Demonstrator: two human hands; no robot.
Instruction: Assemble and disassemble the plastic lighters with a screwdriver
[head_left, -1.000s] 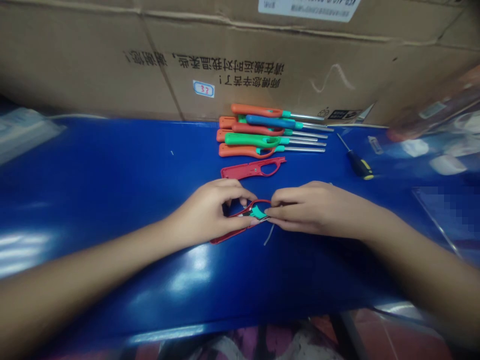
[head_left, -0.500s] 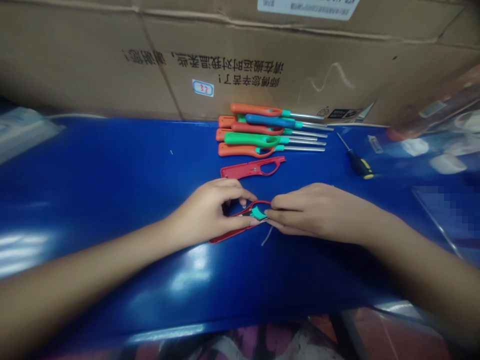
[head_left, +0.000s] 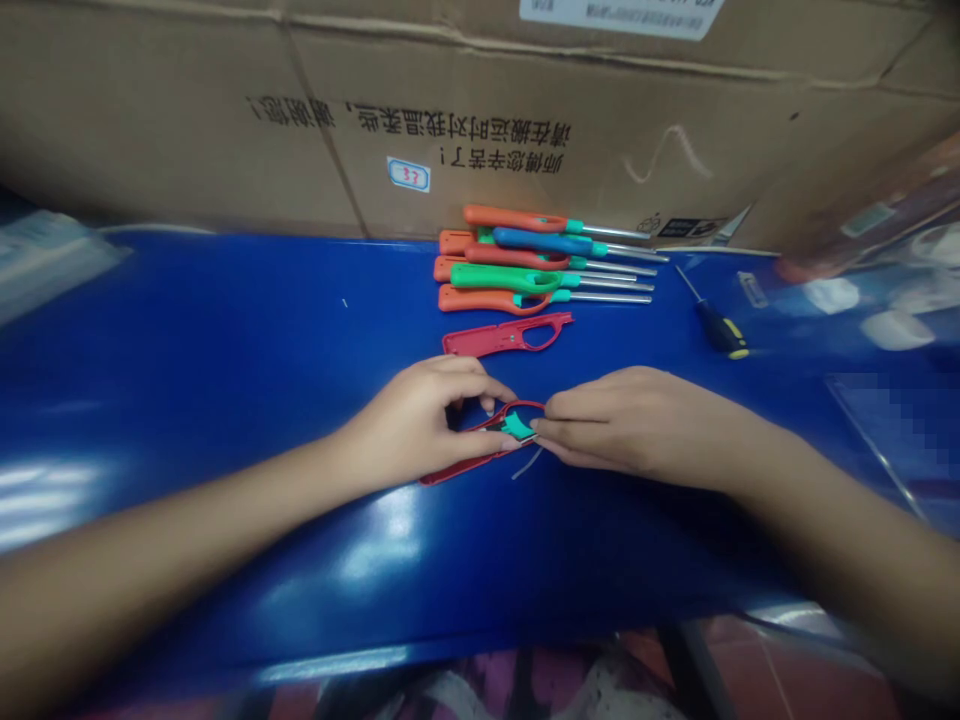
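Note:
My left hand (head_left: 442,415) is closed around a red lighter shell half (head_left: 459,470), thumb along its near edge. A teal trigger (head_left: 517,427) sits inside the shell, just past the thumb tip. My right hand (head_left: 607,420) pinches at the shell's looped end, its fingertips beside the trigger; what lies between those fingers is hidden. From under them a thin pale tube or wire (head_left: 527,463) sticks out toward me. Beyond my hands lies the other red shell half (head_left: 495,336), inner side up.
Several long-necked lighters (head_left: 510,277) in orange, green and blue lie stacked near a cardboard box (head_left: 187,130). A screwdriver (head_left: 721,328) is to their right, near blurred plastic bags (head_left: 892,280). Another plastic bag (head_left: 52,260) lies at far left on the blue table (head_left: 225,350).
The thin tube or wire has swung a little to the left and up. Both hands keep their hold at nearly the same place.

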